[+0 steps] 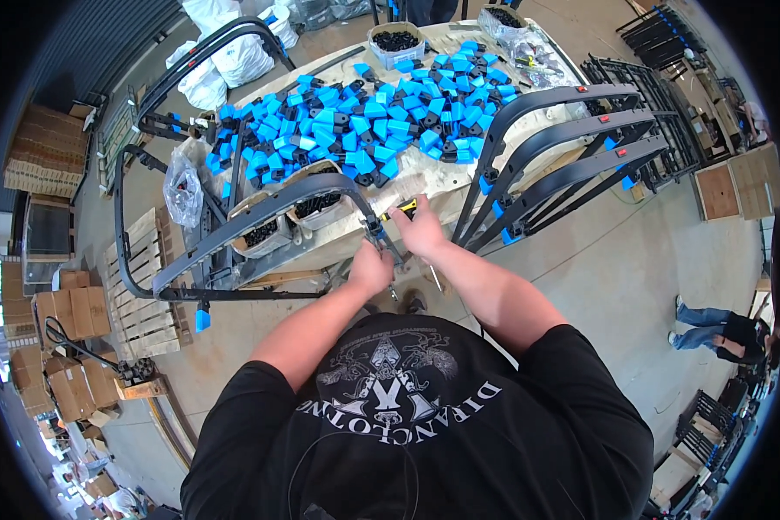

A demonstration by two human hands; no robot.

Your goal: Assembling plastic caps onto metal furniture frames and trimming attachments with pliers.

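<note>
My right hand (420, 230) is closed round a screwdriver (400, 210) with a yellow and black handle; its thin shaft points down toward the floor. Just left of it, my left hand (371, 267) is closed at the lower end of a black tubular metal frame (264, 211). A small blue piece (374, 228) sits on that end, just above my left fingers. What lies inside the left fingers is partly hidden. The frame arches away leftward over the table's near edge, with another blue cap (202, 318) at its lower left corner.
Blue caps with black parts (347, 121) lie heaped on the table (433, 184). Boxes of small black parts (396, 36) stand behind the heap, others at the near edge (264, 238). Similar frames (572, 130) lean at right. A pallet (143, 282) lies left; a person (724, 334) stands right.
</note>
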